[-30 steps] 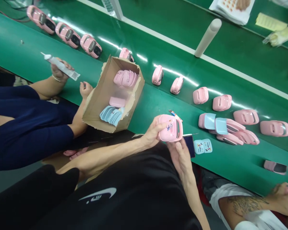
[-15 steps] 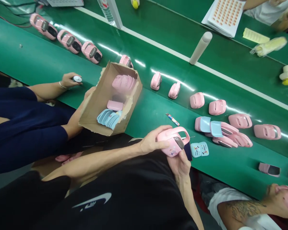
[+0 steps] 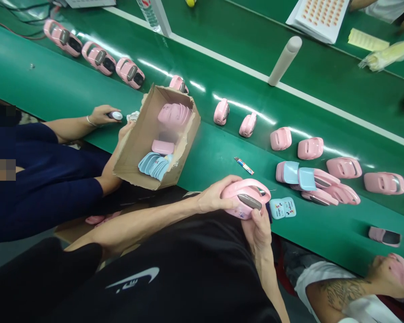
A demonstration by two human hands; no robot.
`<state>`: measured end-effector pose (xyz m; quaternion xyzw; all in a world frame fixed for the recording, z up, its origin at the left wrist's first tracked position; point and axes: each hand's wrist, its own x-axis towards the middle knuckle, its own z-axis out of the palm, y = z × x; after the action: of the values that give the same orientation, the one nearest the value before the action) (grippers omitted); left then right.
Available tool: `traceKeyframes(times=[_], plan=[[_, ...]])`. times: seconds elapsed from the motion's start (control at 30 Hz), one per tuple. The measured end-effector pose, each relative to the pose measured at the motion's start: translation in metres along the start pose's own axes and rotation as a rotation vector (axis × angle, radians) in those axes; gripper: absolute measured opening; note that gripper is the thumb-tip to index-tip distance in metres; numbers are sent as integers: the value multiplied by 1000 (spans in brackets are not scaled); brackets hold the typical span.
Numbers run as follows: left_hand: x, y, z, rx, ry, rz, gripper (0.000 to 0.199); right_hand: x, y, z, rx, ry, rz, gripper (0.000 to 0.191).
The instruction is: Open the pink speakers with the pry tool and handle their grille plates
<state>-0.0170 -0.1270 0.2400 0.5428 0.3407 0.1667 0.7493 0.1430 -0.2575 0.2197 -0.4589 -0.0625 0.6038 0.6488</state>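
My left hand is curled over the pink plastic shell, and my right hand pinches it from underneath, right at the green belt's edge. If my grip loosens, that glossy shell could drop onto the sticker cards just beyond.

Left hand, right hand — both curled, gripping.

Centre: smooth, glossy pink plastic casing. Left of centre: rough corrugated cardboard box. Across frame: glossy green belt. Bottom: matt black cloth shirt.
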Motion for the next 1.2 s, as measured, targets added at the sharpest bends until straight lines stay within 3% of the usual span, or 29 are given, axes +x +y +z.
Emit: traceKeyframes(times=[0.13,0.37,0.7,0.93,1.2], plan=[[0,3,5,-45,57,-82,75,-1,-10,8,-10,-7,30,66],[2,-10,9,-296,55,-117,70,-2,-14,19,68,78,76,61],[3,4,13,-437,13,-268,70,-2,-13,18,138,87,146,57],[6,-1,14,-442,136,-292,58,-5,-5,17,190,86,108,52],[6,-4,15,-409,154,-266,60,-5,-4,21,233,102,127,55]])
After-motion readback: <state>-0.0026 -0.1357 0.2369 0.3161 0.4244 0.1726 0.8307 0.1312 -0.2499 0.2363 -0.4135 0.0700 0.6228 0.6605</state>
